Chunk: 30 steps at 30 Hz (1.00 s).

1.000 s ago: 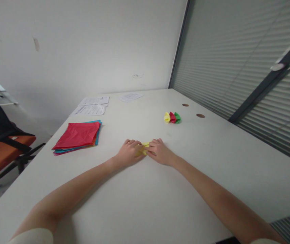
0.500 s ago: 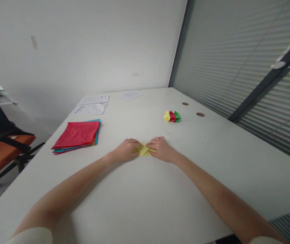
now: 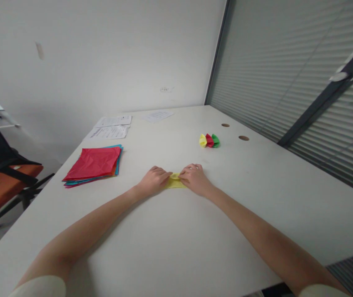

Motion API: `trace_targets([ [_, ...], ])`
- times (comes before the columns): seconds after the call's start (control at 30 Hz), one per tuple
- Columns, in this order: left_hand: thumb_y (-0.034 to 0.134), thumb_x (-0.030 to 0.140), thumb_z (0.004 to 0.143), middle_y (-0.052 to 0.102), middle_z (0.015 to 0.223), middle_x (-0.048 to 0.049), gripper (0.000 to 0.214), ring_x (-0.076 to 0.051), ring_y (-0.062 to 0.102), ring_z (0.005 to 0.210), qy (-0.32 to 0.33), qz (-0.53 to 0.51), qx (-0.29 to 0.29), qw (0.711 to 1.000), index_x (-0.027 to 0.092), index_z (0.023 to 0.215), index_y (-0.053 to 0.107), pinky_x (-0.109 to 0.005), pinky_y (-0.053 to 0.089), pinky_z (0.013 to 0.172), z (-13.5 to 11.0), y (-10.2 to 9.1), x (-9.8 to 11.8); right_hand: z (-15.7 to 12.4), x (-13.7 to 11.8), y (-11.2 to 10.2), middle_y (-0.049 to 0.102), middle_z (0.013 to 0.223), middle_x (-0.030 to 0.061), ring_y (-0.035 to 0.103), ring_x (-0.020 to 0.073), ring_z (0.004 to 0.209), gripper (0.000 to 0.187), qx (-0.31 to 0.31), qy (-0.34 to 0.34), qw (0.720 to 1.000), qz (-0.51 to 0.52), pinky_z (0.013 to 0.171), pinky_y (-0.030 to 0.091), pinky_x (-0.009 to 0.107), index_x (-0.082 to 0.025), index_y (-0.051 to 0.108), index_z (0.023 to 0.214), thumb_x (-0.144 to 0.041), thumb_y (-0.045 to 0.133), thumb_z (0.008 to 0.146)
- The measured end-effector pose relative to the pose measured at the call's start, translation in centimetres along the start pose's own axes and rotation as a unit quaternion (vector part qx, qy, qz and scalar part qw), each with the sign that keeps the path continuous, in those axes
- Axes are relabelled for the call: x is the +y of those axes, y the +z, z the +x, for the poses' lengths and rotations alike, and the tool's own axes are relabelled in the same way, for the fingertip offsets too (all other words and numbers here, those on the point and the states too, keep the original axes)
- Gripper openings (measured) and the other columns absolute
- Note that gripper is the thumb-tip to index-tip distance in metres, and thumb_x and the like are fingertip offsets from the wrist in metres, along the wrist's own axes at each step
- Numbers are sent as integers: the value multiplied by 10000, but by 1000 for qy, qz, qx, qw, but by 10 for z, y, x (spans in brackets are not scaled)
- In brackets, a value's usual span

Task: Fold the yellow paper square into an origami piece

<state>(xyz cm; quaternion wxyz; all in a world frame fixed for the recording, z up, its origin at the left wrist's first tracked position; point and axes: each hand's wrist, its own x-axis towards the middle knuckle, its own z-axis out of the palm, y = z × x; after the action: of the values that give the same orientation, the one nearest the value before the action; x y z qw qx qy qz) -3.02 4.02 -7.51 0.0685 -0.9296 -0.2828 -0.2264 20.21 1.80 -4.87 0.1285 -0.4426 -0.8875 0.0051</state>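
Yellow paper (image 3: 175, 184): folded into a narrow strip, lying on the bare middle of the table between the two hands, its upper edge raised in a fold
Left hand (image 3: 155, 180): at the strip's left end, thumb and bent fingers pinching the paper near its upper edge
Right hand (image 3: 196, 179): at the right end, fingertips gathered and pinching the same raised fold; a short stretch of yellow shows between the hands
Table (image 3: 176, 235): white, running back to the wall, with two round holes (image 3: 243, 138) near its right edge
Tissue stack (image 3: 94, 163): square sheets to the left of the hands, red on top, blue and orange edges peeping out beneath
Folded pieces (image 3: 209, 140): yellow, red and green, side by side in a row beyond the right hand
Printed sheets (image 3: 111, 132): at the far left, behind the stack; another sheet (image 3: 159, 116) lies near the wall
Chair (image 3: 4, 187): orange seat, black back, left of the table
Blinds (image 3: 272, 74): along the right side
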Motion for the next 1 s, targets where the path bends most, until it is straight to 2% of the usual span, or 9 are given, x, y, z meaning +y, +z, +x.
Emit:
trace_targets([
  [0.23, 535, 176, 907, 724, 835, -85, 211, -193, 647, 816, -77, 13, 13, 997, 155, 1069, 669, -337, 443, 750, 1, 3, 1, 4, 0, 11, 638, 1077, 71, 403, 263, 1083, 210, 42, 95, 993, 48, 882, 296, 396, -260, 775, 863, -366, 597, 897],
  [0.43, 522, 179, 914, 713, 823, -73, 213, -196, 628, 824, -94, -1, -6, 996, 164, 1069, 667, -342, 429, 762, 2, 3, 4, 6, 1, 11, 575, 1043, 81, 420, 252, 1018, 221, 34, 166, 981, 90, 864, 328, 391, -285, 778, 884, -413, 598, 888],
  [0.57, 537, 198, 906, 711, 828, -70, 237, -203, 626, 839, -116, -4, -27, 993, 166, 1113, 649, -353, 428, 779, 4, 0, 7, 9, -1, 11, 562, 1060, 87, 431, 260, 1034, 239, 33, 214, 973, 82, 882, 335, 400, -279, 776, 869, -438, 599, 880],
  [0.83, 552, 232, 905, 711, 838, -54, 307, -191, 631, 813, -137, -16, -28, 990, 174, 1204, 589, -356, 427, 790, 4, -4, 10, 14, -5, 10, 575, 1049, 111, 444, 282, 1032, 414, 31, 203, 978, 24, 844, 353, 412, -227, 753, 774, -540, 512, 897],
  [1.0, 556, 217, 904, 694, 887, -55, 280, -177, 632, 818, -134, -8, -13, 991, 184, 1180, 590, -350, 435, 799, 1, -1, 10, 16, -3, 15, 582, 1040, 115, 444, 285, 1019, 433, 39, 214, 976, 2, 832, 351, 416, -225, 743, 759, -554, 497, 898],
])
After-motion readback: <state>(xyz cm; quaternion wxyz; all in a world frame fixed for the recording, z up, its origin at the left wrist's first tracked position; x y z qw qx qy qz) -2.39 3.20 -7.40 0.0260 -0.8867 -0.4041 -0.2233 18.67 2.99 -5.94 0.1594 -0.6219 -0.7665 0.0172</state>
